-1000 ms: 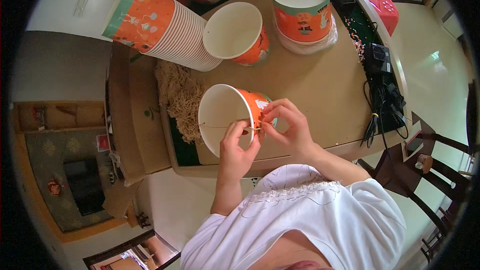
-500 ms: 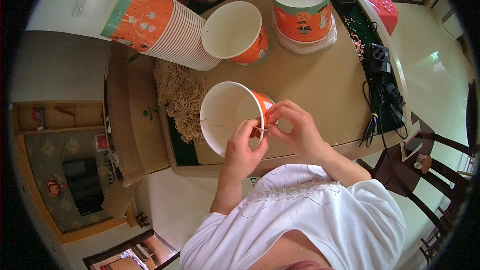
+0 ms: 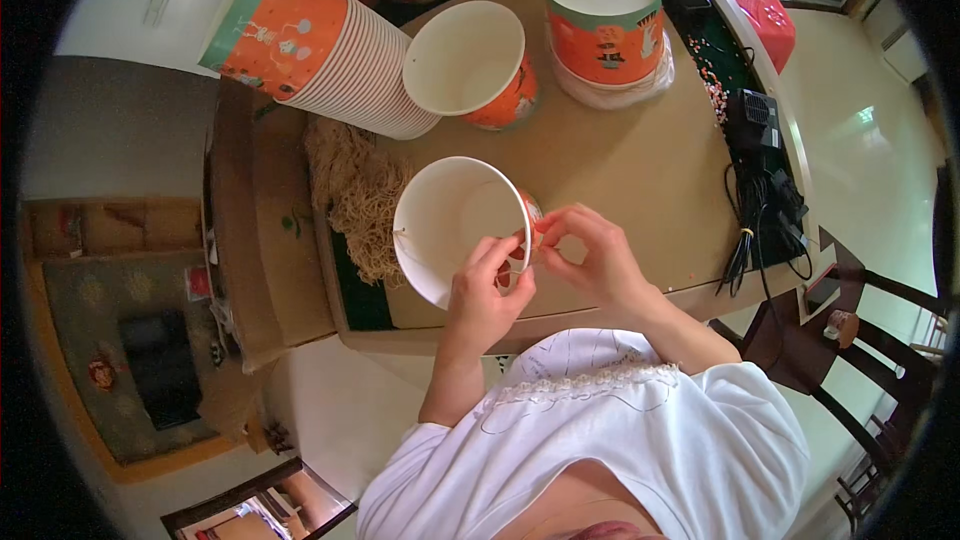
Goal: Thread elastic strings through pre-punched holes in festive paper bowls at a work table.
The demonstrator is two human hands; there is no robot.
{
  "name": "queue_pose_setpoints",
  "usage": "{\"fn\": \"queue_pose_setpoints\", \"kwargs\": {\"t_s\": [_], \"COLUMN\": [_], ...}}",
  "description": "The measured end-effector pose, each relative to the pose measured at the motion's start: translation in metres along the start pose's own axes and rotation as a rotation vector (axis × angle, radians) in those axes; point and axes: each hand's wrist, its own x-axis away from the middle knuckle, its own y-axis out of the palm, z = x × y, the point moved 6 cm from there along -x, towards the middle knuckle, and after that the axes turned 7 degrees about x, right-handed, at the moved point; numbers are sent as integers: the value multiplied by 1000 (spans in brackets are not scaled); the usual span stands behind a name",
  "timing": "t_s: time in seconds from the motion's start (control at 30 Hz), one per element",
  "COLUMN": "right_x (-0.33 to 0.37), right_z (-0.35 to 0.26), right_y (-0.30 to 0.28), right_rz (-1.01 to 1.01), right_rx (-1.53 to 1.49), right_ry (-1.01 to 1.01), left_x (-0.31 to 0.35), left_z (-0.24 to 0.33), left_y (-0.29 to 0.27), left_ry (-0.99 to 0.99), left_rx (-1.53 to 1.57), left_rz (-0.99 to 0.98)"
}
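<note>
A white-lined paper bucket (image 3: 425,205) with an orange printed outside lies tilted in front of me, its mouth toward me. My left hand (image 3: 487,288) is closed on its right rim, thumb and fingers pinching there. Just outside that rim, my right hand (image 3: 595,252) pinches at a thin string, its fingertips close to the left hand's. The string is mostly hidden by my fingers. A small knot of string (image 3: 401,233) shows at the bucket's left wall. To the left lies a heap of tan string (image 3: 365,215).
Behind stand another open bucket (image 3: 465,55), a long leaning stack of nested buckets (image 3: 345,65) and an upside-down bucket (image 3: 603,35). Black cables (image 3: 750,230) and an adapter (image 3: 755,120) lie along the table's right edge. A cardboard box (image 3: 285,240) adjoins the left side.
The bucket has shifted slightly left and away from me. The string that ran across its mouth to my left hand shows less clearly now. Both hands keep nearly the same place.
</note>
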Motion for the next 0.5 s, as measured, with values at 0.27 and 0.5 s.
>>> {"fn": "queue_pose_setpoints", "kwargs": {"t_s": [0.27, 0.5], "right_x": [-1, -2], "right_z": [4, 4], "right_y": [5, 6], "right_rz": [-61, -33], "right_rx": [-27, 29], "right_ry": [68, 3], "left_x": [0, -1], "left_z": [-1, -4], "left_y": [-4, -4], "left_ry": [-21, -22], "left_rx": [31, 35], "left_rz": [38, 43]}}
